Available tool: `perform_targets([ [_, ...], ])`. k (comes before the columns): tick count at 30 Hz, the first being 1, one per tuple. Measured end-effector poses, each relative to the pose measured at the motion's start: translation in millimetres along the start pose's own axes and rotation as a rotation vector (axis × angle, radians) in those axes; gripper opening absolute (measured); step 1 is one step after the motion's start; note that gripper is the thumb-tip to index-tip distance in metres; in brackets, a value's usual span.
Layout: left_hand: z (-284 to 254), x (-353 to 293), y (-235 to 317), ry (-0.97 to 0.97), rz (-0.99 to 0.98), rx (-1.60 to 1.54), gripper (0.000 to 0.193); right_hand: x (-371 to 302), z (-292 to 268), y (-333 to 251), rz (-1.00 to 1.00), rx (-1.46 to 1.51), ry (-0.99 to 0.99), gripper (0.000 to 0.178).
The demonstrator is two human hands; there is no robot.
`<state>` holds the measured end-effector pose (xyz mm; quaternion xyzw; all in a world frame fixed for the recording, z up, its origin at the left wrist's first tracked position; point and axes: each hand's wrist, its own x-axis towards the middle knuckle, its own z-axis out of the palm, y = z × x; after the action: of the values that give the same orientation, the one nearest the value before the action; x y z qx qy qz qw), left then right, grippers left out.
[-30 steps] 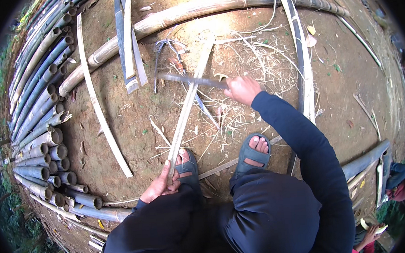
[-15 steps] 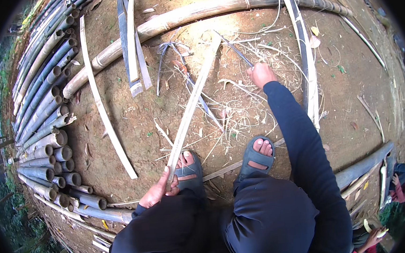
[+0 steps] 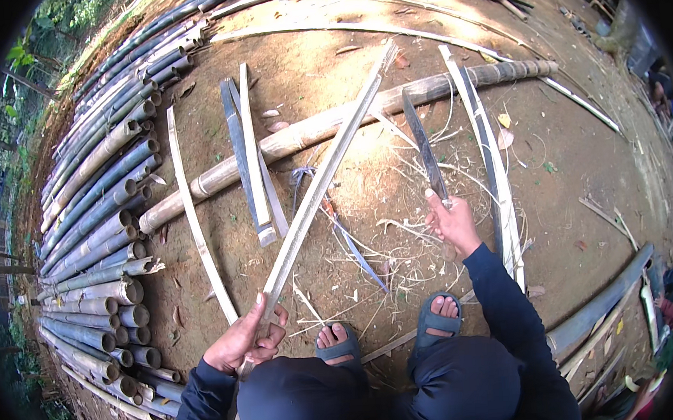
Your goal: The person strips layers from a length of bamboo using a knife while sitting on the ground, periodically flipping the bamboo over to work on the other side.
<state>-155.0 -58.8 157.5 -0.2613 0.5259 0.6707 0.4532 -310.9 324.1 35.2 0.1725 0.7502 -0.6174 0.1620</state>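
Observation:
My left hand (image 3: 245,338) is closed around the lower part of a long pale bamboo strip (image 3: 323,181). The strip slants up and away to the right, its far end above a thick bamboo pole lying on the ground (image 3: 311,130). In my closed right hand (image 3: 453,224) is a long dark-bladed knife (image 3: 423,143), tip pointing away from me and blade apart from the strip. Thin curled bamboo shavings (image 3: 412,232) litter the dirt below the knife. Beyond my left hand, a narrow blue strip (image 3: 359,257) lies among the scraps.
Stacked bamboo poles (image 3: 105,249) line the left side, cut ends facing in. Split bamboo pieces (image 3: 249,165) lean across the thick pole, with another pair (image 3: 494,172) on the right. A dark pole (image 3: 604,300) lies at lower right, near another person's arm (image 3: 642,399).
The knife has come away from the strip's far end and now points upward. Both hands and the strip are lifted, and my view has tilted farther out.

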Motion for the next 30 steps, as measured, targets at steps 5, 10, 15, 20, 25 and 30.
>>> perform_targets([
  [5,-16,-18,65,-0.165,0.008,-0.030,0.067,19,12,-93,-0.068,0.267,-0.050,0.051],
  [10,-9,-39,90,-0.416,-0.141,-0.186,0.068,29,27,-198,-0.107,0.558,-0.058,0.061],
  [15,18,-43,84,-0.540,-0.223,-0.296,0.067,37,24,-259,-0.156,0.625,0.000,0.027],
  [20,55,-45,78,-0.393,-0.035,-0.247,0.057,17,-2,-266,-0.153,0.620,0.037,0.025],
  [25,77,-44,71,-0.434,0.032,-0.120,0.059,0,-13,-250,-0.141,0.667,0.061,0.028],
  [30,135,-59,51,-0.266,-0.046,-0.286,0.058,-14,-20,-181,-0.065,0.503,0.196,0.044],
])
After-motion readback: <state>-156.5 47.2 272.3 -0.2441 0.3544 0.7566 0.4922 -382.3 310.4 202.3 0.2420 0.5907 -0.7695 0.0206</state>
